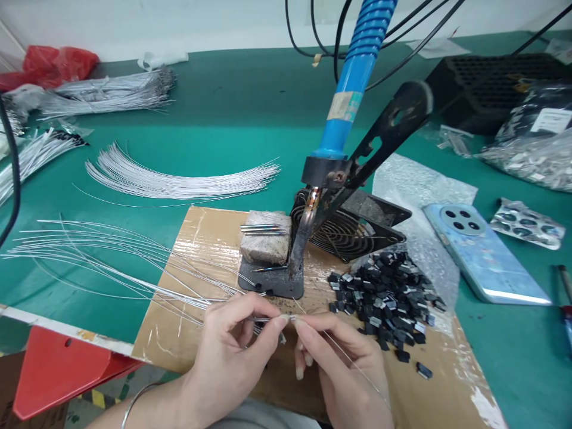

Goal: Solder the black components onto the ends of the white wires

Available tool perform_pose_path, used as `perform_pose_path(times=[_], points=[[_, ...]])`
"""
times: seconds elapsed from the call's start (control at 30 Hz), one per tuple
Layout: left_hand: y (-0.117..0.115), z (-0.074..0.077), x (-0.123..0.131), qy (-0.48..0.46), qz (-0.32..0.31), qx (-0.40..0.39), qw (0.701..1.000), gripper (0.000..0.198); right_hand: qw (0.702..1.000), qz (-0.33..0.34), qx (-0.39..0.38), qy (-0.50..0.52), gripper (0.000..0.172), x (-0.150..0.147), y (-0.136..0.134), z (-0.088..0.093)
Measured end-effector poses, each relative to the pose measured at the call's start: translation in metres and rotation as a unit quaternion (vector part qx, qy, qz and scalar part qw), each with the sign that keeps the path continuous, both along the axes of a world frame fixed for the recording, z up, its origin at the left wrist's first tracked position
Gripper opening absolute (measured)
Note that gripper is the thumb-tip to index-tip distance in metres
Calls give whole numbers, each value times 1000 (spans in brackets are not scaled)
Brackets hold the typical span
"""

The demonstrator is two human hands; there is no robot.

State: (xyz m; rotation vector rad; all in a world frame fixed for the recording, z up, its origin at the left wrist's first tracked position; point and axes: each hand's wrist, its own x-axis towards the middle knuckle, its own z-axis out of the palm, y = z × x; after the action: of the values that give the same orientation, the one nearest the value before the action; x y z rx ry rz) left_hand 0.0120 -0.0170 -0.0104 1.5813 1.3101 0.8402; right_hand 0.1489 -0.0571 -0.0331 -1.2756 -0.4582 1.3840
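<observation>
My left hand [243, 339] is closed, thumb and forefinger pinching a thin grey-white wire. Right beside it, my right hand [339, 363] is also closed in a pinch, its fingertips almost touching the left ones. A small silvery piece shows between the two pinches; its exact kind is hidden. Across my right hand runs a thin silvery wire [351, 359], its tip pointing up past the fingers. Loose white wires [120, 253], some with black ends, spread out left of my left hand. Just above the hands, a soldering iron [305, 229] points down in its holder over a small black plate [272, 280].
A grimy block [266, 244] carries several thin rods. Behind it is a black fan [348, 232]. A pile of small black connectors [388, 292] lies right on the cardboard [179, 304]. A blue phone [487, 256] and a white wire bundle [179, 182] lie on the green mat.
</observation>
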Motion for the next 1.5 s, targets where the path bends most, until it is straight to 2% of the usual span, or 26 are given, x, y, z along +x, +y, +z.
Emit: perform_pose_path(times=[0.17,0.33,0.7,1.03,1.3,1.5], points=[[-2,-1,-2,19,-10,0,1000,17,998,50,-17,21,27,8,2,-6],[-3,-4,-3,28,-15,-9,999,17,993,104,11,61,25,17,3,-15],[0,-4,-1,-18,-12,-39,999,18,994,90,11,65,21,15,3,-18],[1,-2,1,-19,-14,-26,999,16,994,92,18,64,21,16,5,-18],[0,-5,-1,-12,-18,-36,999,16,995,75,-16,70,22,15,5,-9],[0,-8,-1,-38,-11,-60,997,16,993,92,23,65,18,16,4,-17]])
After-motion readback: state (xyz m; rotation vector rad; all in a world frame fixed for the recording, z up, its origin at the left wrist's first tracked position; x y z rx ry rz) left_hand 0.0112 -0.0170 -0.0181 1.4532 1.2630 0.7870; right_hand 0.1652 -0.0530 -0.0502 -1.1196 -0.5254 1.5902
